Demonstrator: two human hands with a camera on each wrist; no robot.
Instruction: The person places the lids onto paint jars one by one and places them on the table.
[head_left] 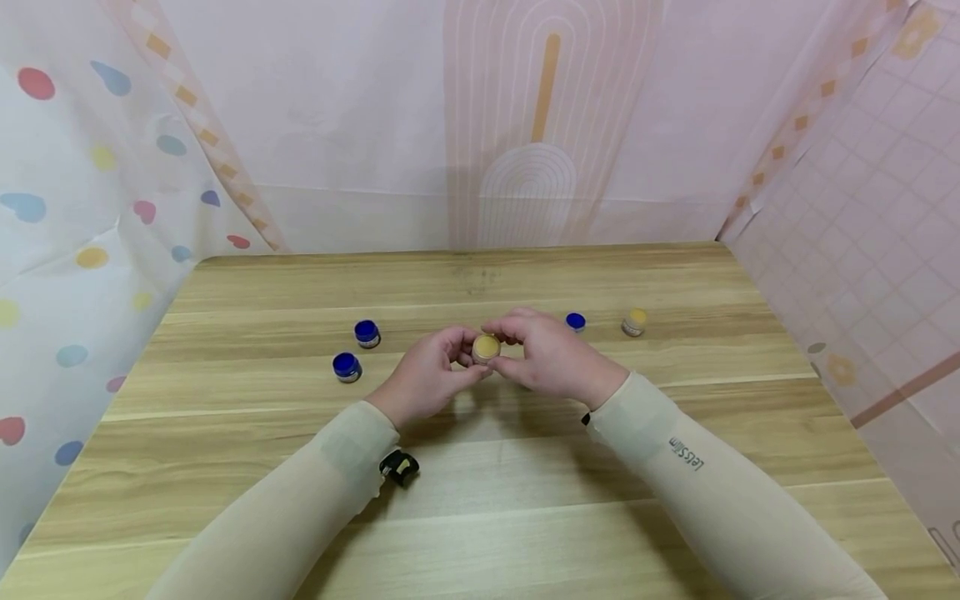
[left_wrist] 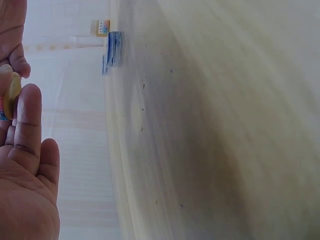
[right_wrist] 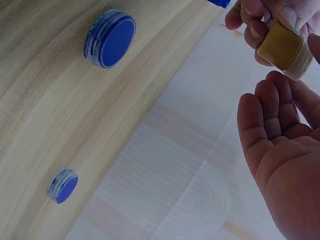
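Note:
Over the middle of the table, both hands hold a small yellow jar [head_left: 486,347] with a clear rim. My left hand [head_left: 438,375] grips its left side; in the right wrist view the left fingers [right_wrist: 255,32] curl round the yellow body. From the right, my right hand [head_left: 551,354] pinches the jar's rim between thumb and forefinger, its other fingers loosely bent. The left wrist view shows part of a coloured label on the jar [left_wrist: 11,95], with the rest hidden by fingers.
Two blue jars [head_left: 367,333] [head_left: 347,367] stand left of the hands. Beyond the right hand are a blue-topped piece [head_left: 575,322], partly hidden, and another yellow jar [head_left: 633,322]. Patterned cloth [head_left: 360,125] hangs behind the wooden table [head_left: 495,533] and along its sides.

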